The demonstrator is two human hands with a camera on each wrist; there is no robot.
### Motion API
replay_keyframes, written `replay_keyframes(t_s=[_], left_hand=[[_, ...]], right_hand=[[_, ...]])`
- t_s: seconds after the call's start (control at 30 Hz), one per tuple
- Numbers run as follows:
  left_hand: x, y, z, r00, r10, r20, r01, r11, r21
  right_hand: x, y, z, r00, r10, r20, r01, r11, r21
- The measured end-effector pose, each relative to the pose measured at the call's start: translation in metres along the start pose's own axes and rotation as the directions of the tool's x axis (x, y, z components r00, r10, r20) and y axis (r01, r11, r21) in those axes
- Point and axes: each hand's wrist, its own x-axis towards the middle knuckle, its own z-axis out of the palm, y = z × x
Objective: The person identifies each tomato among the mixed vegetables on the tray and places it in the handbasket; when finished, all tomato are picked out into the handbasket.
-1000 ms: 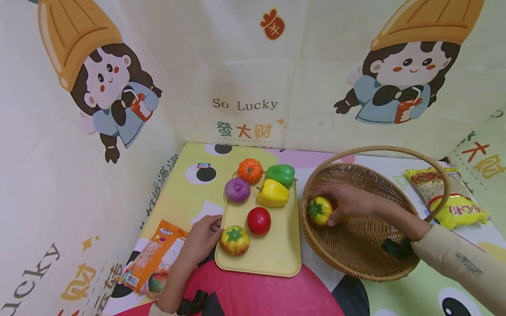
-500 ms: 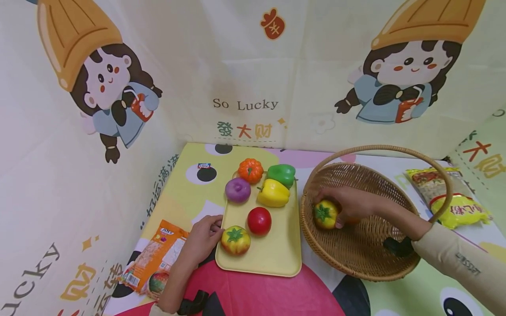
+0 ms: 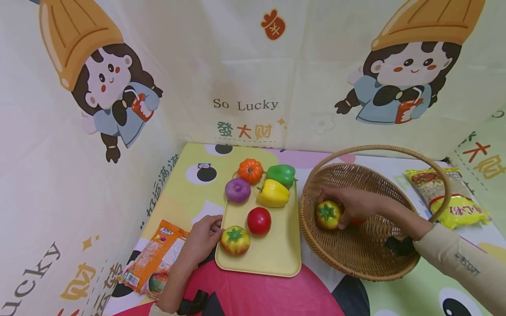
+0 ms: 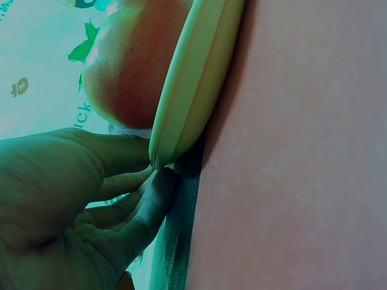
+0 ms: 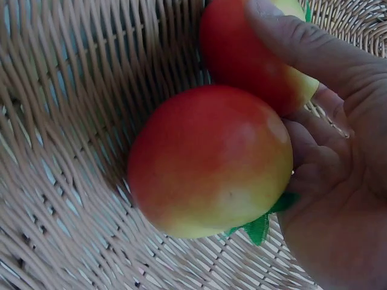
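My right hand (image 3: pixel 357 205) reaches down into the wicker basket (image 3: pixel 356 267) and holds a yellow-and-red tomato (image 3: pixel 327 215) with green leaves by the left wall. In the right wrist view, thumb and fingers grip that tomato (image 5: pixel 248 60), while a second tomato (image 5: pixel 211 163) lies in the basket beneath the palm. From the head view my hand mostly hides this second one. My left hand (image 3: pixel 201 241) pinches the left rim of the yellow tray (image 3: pixel 272 261), thumb over it and fingers below. Another yellow-and-red tomato (image 3: pixel 235 240) lies just inside that rim, near a red tomato (image 3: pixel 258 221).
A purple onion (image 3: pixel 237 190), an orange pumpkin (image 3: pixel 250 170), a green bell pepper (image 3: pixel 281 175) and a yellow bell pepper (image 3: pixel 273 193) crowd the tray's far end. The basket's tall handle (image 3: pixel 379 148) arches overhead. An orange packet (image 3: pixel 152 254) lies left, a yellow packet (image 3: pixel 448 197) right.
The right hand has shifted slightly right inside the basket with the tomato, away from the left rim, and then nearly stopped. The left hand and tray have stayed put.
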Motion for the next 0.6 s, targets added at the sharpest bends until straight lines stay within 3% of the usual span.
replay_keyframes(t_s=[0.6], left_hand=[[-0.0004,0.0000,0.0004,1.000,0.009,-0.007,-0.009,1.000,0.001]], right_hand=[[-0.0045,0.0063,0.0017,1.000,0.004,0.003,-0.004,1.000,-0.020]])
